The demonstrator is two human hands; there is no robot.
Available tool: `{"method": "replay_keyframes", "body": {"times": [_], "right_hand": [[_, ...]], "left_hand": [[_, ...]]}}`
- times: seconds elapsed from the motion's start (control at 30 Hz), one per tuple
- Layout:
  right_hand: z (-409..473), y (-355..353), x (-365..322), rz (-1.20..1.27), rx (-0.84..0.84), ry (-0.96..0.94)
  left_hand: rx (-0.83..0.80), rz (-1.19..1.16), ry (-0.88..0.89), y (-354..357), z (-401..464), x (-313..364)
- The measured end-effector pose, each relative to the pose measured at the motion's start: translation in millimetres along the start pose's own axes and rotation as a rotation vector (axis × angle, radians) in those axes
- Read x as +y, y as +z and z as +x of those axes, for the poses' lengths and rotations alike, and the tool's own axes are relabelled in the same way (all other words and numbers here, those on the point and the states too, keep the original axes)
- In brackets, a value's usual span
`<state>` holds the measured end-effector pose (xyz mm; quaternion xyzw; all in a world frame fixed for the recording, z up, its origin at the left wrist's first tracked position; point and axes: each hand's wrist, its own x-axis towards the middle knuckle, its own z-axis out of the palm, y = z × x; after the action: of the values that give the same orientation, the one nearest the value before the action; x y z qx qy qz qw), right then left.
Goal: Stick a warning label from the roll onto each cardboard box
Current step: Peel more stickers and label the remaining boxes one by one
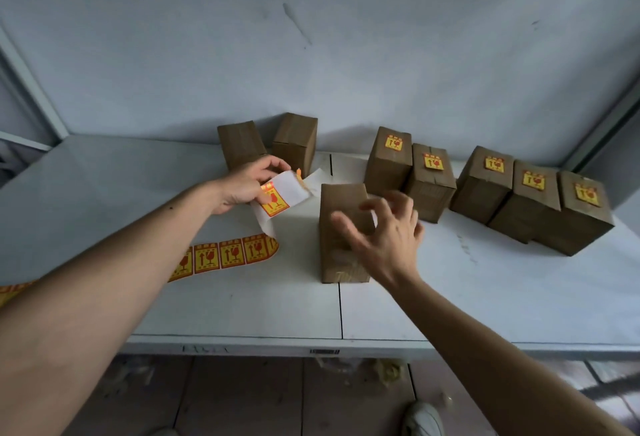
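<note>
The left hand (247, 184), just left of the frame's centre, pinches the end of the label strip (221, 257) between thumb and fingers. One yellow-and-red label (273, 201) sits on the white backing paper (291, 190) right at the fingertips, and the bare backing curls up and away to the right of the hand. The right hand (384, 235), a little right of centre, is spread wide with fingers apart and grips nothing; it is blurred and hangs in front of the near box (341, 228), so whether it touches the cardboard cannot be told.

That near box stands upright in the middle of the frame on the white table (242, 307), its top plain brown with no label showing. From the left hand the strip drops to the table and runs toward the lower left, a row of printed labels lying flat until the left forearm covers it; the roll itself cannot be made out.

Behind the left hand, toward the upper middle, two plain boxes (268, 145) stand close together by the wall. To the right, five labelled boxes (485, 183) form a ragged row running toward the right edge, each with a yellow-and-red label on its top face. A pale wall (311, 37) fills the upper frame, and tiled floor (242, 397) shows along the bottom edge below the table.
</note>
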<state>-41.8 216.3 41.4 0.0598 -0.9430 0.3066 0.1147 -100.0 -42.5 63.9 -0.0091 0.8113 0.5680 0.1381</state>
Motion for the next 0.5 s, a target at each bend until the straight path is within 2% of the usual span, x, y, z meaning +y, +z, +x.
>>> {"method": "replay_keyframes", "body": {"times": [0.07, 0.13, 0.37, 0.5], "right_hand": [[26, -6, -11, 0.119, 0.066, -0.022], [56, -7, -24, 0.184, 0.053, -0.041], [128, 18, -47, 0.215, -0.419, -0.042], [139, 26, -45, 0.327, -0.422, -0.061]], "left_hand": [[-0.07, -0.014, 0.056, -3, -3, 3], [-0.108, -0.014, 0.102, -3, -4, 8], [-0.138, -0.033, 0.167, -4, 6, 16], [-0.148, -0.037, 0.17, -8, 12, 16]]}}
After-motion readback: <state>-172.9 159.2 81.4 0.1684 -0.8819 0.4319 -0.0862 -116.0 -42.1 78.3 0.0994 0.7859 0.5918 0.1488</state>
